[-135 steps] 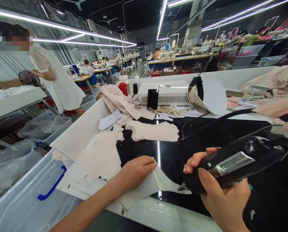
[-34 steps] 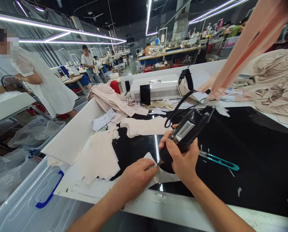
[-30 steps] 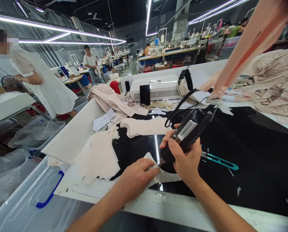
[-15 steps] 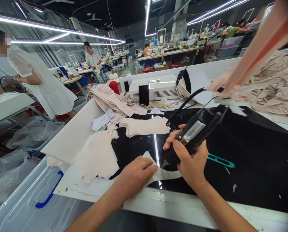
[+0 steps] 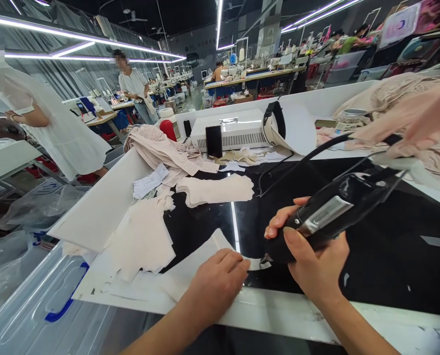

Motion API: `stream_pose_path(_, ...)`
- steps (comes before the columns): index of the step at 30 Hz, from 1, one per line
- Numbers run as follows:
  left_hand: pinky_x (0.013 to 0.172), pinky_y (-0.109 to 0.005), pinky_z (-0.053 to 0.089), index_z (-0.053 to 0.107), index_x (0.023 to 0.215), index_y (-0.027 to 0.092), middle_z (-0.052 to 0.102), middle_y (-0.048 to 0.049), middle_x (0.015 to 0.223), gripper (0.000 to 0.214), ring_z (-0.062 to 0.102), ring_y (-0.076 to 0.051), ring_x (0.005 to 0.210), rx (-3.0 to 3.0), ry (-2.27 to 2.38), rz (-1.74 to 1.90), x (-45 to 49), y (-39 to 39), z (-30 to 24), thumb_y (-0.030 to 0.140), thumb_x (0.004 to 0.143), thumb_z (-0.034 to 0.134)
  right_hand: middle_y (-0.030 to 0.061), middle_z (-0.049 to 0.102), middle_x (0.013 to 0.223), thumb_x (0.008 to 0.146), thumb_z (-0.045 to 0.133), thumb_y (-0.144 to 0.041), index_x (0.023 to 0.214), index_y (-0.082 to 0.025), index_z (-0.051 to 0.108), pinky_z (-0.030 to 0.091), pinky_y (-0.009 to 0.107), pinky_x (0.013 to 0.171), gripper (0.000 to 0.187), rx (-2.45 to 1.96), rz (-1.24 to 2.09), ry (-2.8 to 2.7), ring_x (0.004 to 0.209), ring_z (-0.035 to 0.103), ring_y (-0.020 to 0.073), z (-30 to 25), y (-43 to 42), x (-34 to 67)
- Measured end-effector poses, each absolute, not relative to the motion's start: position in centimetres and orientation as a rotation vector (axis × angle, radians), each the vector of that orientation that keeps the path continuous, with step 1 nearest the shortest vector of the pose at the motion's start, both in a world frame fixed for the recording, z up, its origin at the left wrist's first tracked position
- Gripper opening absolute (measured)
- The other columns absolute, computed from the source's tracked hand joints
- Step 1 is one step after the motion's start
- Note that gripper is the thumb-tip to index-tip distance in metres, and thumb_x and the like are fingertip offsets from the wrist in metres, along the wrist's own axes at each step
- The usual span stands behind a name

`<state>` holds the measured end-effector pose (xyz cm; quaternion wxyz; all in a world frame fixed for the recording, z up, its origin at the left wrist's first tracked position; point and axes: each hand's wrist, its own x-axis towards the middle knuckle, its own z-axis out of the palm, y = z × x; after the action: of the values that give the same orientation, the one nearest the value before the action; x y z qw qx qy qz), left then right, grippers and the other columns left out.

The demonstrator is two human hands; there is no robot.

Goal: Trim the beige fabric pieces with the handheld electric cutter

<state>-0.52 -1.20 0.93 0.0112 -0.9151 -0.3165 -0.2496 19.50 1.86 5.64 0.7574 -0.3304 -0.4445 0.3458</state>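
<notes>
My right hand (image 5: 316, 251) is wrapped around a black corded electric fabric cutter (image 5: 326, 217) with a silver plate on its side. Its small metal tip sits at the right end of a narrow off-white fabric piece (image 5: 220, 240) on the black tabletop. Just left of the tip, my left hand (image 5: 221, 276) rests on that fabric with bent fingers close together, holding it down; part of the piece is hidden under the hand. A pale cloth strip is tied around the cutter's rear end.
To the left lie cut cream fabric pieces (image 5: 142, 239), with a fabric stack (image 5: 216, 190) behind. A phone (image 5: 214, 141) leans against a white machine (image 5: 230, 130), beside a white visor (image 5: 293, 130). Peach cloth hangs at the right. Two people stand beyond the table's left side.
My right hand and the cutter have moved right, and the cutter's metal tip now shows. My left hand has shifted slightly right along the fabric. The turquoise tool no longer shows.
</notes>
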Motion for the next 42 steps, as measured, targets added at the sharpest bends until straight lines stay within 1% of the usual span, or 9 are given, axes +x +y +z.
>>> stream_pose_path(3,0.094,-0.037,0.072,0.067,0.132,0.016,0.079,-0.0102,0.113,0.023,0.077,-0.025,0.104,-2.857,-1.041,-0.738,-0.8,-1.3,0.5,0.016,0.122,0.047,-0.0036,0.074,0.085,0.091,0.1,-0.043,0.122,-0.031,0.07,0.061,0.035,0.06,0.045,-0.712,0.744,-0.979,0.065,0.07,0.0188,5.8,1.5,19.4)
stream_pose_path(6,0.095,-0.037,0.072,0.067,0.136,0.017,0.079,-0.0107,0.119,0.024,0.077,-0.025,0.109,-2.846,-1.064,-0.725,-1.0,-1.5,0.3,0.014,0.12,0.05,-0.004,0.075,0.087,0.094,0.096,-0.036,0.124,-0.03,0.069,0.063,0.034,0.063,0.041,-0.696,0.75,-0.98,0.067,0.071,0.0176,5.8,1.1,19.5)
stream_pose_path(10,0.097,-0.037,0.072,0.068,0.134,0.016,0.078,-0.011,0.12,0.021,0.077,-0.026,0.108,-2.807,-1.05,-0.74,-0.8,-1.8,0.4,0.014,0.118,0.054,-0.0042,0.076,0.09,0.095,0.094,-0.028,0.125,-0.029,0.069,0.065,0.031,0.066,0.039,-0.671,0.783,-0.975,0.069,0.073,0.016,5.7,0.8,19.6)
stream_pose_path(16,0.101,-0.037,0.072,0.069,0.136,0.014,0.077,-0.0132,0.121,0.025,0.077,-0.026,0.112,-2.8,-1.038,-0.749,-0.6,-2.0,0.2,0.011,0.116,0.055,-0.0042,0.075,0.088,0.095,0.096,-0.036,0.125,-0.03,0.069,0.062,0.032,0.064,0.04,-0.677,0.798,-0.966,0.067,0.072,0.0166,6.0,1.2,19.2)
stream_pose_path(20,0.104,-0.04,0.072,0.071,0.136,0.015,0.076,-0.0132,0.121,0.026,0.077,-0.027,0.111,-2.786,-1.044,-0.8,-0.6,-2.0,0.0,0.013,0.118,0.052,-0.0053,0.074,0.089,0.094,0.096,-0.037,0.125,-0.03,0.067,0.062,0.032,0.067,0.043,-0.663,0.799,-0.943,0.067,0.071,0.0154,6.1,2.1,18.2)
stream_pose_path(25,0.108,-0.047,0.071,0.072,0.139,0.017,0.076,-0.0131,0.122,0.027,0.077,-0.028,0.113,-2.776,-1.067,-0.785,-0.6,-1.9,-0.1,0.017,0.12,0.053,-0.006,0.075,0.09,0.094,0.093,-0.03,0.125,-0.031,0.067,0.061,0.03,0.066,0.041,-0.661,0.806,-0.953,0.066,0.071,0.0136,5.9,2.6,17.5)
stream_pose_path(31,0.117,-0.06,0.066,0.072,0.143,0.022,0.073,-0.0156,0.132,0.029,0.076,-0.033,0.126,-2.804,-1.13,-0.697,-0.9,-2.0,-0.2,0.02,0.115,0.065,-0.0069,0.075,0.088,0.094,0.089,-0.025,0.124,-0.031,0.067,0.062,0.029,0.065,0.037,-0.678,0.799,-0.964,0.065,0.071,0.0134,5.8,2.7,17.4)
stream_pose_path(36,0.112,-0.056,0.068,0.073,0.139,0.02,0.071,-0.016,0.129,0.029,0.074,-0.033,0.123,-2.812,-1.132,-0.745,-0.9,-2.0,0.3,0.016,0.111,0.069,-0.0063,0.075,0.089,0.095,0.089,-0.027,0.124,-0.03,0.067,0.062,0.029,0.066,0.037,-0.659,0.796,-0.946,0.066,0.071,0.0133,5.8,3.0,17.1)
stream_pose_path(42,0.109,-0.053,0.069,0.074,0.139,0.022,0.069,-0.0155,0.13,0.029,0.072,-0.033,0.124,-2.824,-1.171,-0.739,-0.8,-2.0,0.4,0.019,0.111,0.072,-0.0065,0.075,0.088,0.093,0.088,-0.025,0.123,-0.031,0.066,0.061,0.03,0.066,0.038,-0.684,0.815,-0.945,0.065,0.071,0.0133,5.6,3.4,16.6)
